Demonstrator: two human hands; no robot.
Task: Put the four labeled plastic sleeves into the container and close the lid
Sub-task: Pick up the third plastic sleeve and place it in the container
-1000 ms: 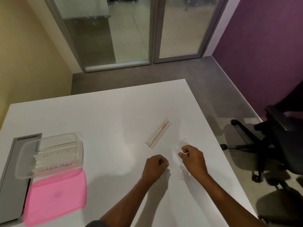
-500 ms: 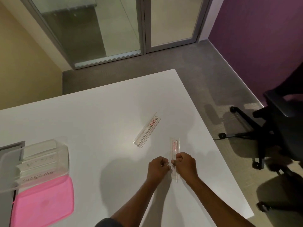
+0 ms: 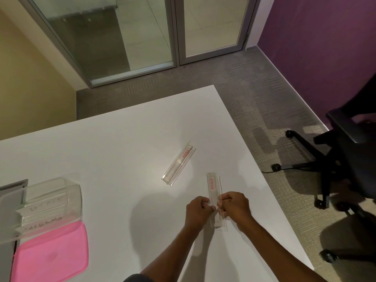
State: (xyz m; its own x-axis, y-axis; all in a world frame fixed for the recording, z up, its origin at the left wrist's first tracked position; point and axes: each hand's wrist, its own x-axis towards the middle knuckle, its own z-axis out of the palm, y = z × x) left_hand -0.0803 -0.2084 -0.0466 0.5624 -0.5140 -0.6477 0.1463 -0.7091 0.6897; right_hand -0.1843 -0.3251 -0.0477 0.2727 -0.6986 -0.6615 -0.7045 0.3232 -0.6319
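The table [image 3: 101,159] is plain white; at nine o'clock the container [image 3: 75,200] is clear, with grey handwriting on the white sleeves inside; the lid [image 3: 50,255] at eight o'clock is solid pink; both loose sleeves, one near centre [image 3: 179,165] and one at five o'clock [image 3: 213,186], are transparent with red print; the chair [image 3: 350,159] at three o'clock is black; the carpet [image 3: 254,88] is grey with fine ribbing; the wall [image 3: 325,37] at two o'clock is purple.

The place looked like an office, probably a small meeting room. A plain white desk [image 3: 114,159] stood on grey commercial carpet [image 3: 254,94], with a black swivel chair [image 3: 350,163] on castors pushed off to one side. Aluminium-framed glass doors [image 3: 179,27] opened onto what seemed to be a corridor, though reflections blurred it. One wall was painted purple [image 3: 317,47], another yellow [image 3: 26,78].
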